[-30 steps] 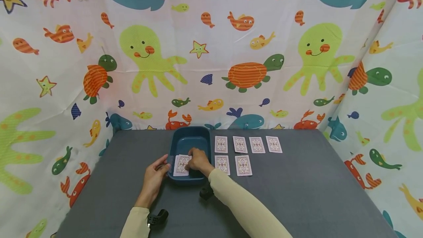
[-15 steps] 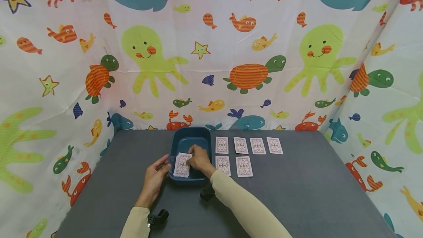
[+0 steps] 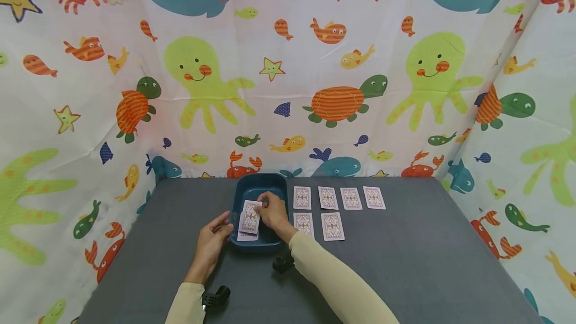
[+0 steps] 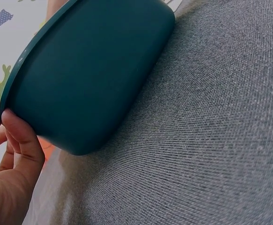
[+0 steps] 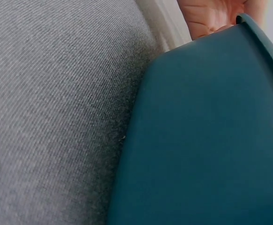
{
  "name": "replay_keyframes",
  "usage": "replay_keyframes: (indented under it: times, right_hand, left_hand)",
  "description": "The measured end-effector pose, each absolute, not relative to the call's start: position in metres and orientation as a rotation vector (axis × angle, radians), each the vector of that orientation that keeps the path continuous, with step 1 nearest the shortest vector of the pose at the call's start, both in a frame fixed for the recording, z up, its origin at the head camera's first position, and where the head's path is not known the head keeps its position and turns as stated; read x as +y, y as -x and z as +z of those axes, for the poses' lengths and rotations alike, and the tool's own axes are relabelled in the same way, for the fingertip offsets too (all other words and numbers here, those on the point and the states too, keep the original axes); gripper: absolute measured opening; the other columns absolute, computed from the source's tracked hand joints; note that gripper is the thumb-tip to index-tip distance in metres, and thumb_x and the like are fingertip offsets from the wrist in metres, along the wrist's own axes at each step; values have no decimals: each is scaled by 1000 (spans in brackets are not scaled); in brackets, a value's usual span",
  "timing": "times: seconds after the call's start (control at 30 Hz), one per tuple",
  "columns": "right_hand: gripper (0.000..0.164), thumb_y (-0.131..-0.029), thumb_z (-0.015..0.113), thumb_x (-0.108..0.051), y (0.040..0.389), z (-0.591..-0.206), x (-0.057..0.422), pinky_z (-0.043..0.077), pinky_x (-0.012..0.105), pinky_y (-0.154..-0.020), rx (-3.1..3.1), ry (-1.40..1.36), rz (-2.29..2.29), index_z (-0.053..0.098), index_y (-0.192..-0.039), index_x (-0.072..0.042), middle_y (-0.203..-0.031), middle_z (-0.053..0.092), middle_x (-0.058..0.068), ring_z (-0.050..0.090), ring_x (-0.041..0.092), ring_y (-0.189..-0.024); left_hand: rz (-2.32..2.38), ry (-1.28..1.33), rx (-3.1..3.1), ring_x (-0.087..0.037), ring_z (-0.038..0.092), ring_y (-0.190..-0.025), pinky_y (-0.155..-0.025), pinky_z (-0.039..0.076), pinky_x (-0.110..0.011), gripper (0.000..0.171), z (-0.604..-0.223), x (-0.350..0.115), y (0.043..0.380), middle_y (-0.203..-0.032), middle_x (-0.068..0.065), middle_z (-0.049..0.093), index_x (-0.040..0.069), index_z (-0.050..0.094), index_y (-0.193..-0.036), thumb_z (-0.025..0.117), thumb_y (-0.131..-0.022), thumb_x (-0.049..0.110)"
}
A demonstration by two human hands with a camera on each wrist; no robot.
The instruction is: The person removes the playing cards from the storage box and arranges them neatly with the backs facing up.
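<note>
1. One upper card is in play, back up, in the left near part of the blue tray, overlapping a lower card. Single card or a few together: can't tell.
2. Right hand is on the card's right side, thumb and fingertips together on its far right corner. Exact fingertip contact is not visible; tray wall blocks it in the right wrist view.
3. Card long axis runs near-to-far, far end leaning slightly right. Near end overlaps the lower card.
4. Left hand is clamped on the tray's left rim, thumb outside. It's just beside the cards but not on them.
5. Right hand is nearer the laid-out cards: far row of four, near row of two, all on the bench right of the tray.
6. Key relation, my judgement: the grip sits on the card's right, same side as the rows, with the tray's right wall between. Any shift rightward needs lift over that wall; a low path risks catching it.
</note>
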State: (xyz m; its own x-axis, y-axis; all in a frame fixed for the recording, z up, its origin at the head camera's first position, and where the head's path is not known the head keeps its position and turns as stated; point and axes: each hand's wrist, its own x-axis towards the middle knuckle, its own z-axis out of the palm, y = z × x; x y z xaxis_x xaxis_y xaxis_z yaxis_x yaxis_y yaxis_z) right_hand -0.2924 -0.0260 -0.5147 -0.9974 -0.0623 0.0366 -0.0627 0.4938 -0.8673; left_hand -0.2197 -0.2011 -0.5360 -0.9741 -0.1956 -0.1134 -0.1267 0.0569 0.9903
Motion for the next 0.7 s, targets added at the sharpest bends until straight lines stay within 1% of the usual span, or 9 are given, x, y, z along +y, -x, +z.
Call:
replay_keyframes:
  times: [0.2, 0.47, 0.57, 0.7]
  right_hand:
    - [14, -90, 71, -17, 293, -511, -24, 41, 23, -56, -2637, -122, 1607, 65, -101, -14, -77, 55, 1, 52, 12, -65]
    - [14, -91, 70, -17, 286, -500, -20, 42, 23, -53, -2495, -120, 1739, 64, -103, -14, -79, 58, 3, 53, 10, -63]
    - [14, -91, 71, -19, 281, -493, -15, 43, 24, -54, -2463, -111, 1776, 65, -103, -16, -80, 57, 2, 53, 10, -64]
    - [15, -90, 71, -18, 274, -484, -3, 43, 25, -56, -2421, -102, 1832, 65, -104, -16, -81, 56, 3, 53, 12, -66]
  left_hand:
    - [-2089, -355, -2243, -8, 54, -89, -70, 47, -21, 45, -536, -200, 220, -128, -15, 50, 10, 54, -140, 60, -96, 10]
    - [-2077, -352, -2238, -6, 55, -88, -70, 47, -22, 44, -538, -200, 220, -125, -15, 51, 8, 55, -139, 61, -95, 8]
    - [-2078, -351, -2236, -6, 54, -87, -70, 47, -22, 44, -538, -200, 221, -125, -15, 51, 8, 55, -139, 60, -95, 7]
    - [-2084, -340, -2247, -6, 54, -88, -70, 48, -22, 45, -537, -200, 221, -127, -16, 50, 8, 54, -140, 60, -95, 8]
